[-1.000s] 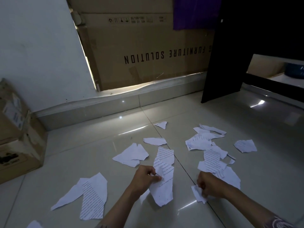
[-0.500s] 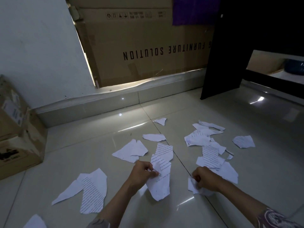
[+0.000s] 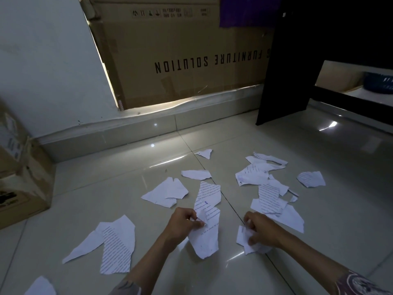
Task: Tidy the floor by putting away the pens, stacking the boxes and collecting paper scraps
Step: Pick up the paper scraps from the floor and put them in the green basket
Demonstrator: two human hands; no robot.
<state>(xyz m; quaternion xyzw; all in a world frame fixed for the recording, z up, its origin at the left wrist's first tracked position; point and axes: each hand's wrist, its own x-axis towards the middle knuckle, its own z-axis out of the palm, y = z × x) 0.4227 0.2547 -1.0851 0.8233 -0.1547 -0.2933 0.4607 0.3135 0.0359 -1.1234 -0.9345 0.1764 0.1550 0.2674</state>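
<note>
Torn white paper scraps with printed lines lie scattered over the glossy tiled floor (image 3: 319, 241). My left hand (image 3: 182, 224) pinches a long printed scrap (image 3: 205, 237) by its upper edge, low above the floor. My right hand (image 3: 258, 227) grips a small bunch of scraps (image 3: 244, 239), fingers curled round them. More scraps lie to the left (image 3: 117, 245), in the middle (image 3: 167, 192) and in a cluster at the right (image 3: 265, 186). A single scrap (image 3: 311, 179) lies further right. No pens are in view.
Stacked cardboard boxes (image 3: 19, 177) stand at the left edge. A large flat carton (image 3: 180, 52) printed "FURNITURE SOLUTION" leans against the back wall. Dark furniture (image 3: 282, 81) stands at the right, with a blue basket (image 3: 380, 83) behind it.
Both hands have stayed almost in place, holding their scraps. The view has shifted slightly, so the floor and scraps sit a little higher in the frame.
</note>
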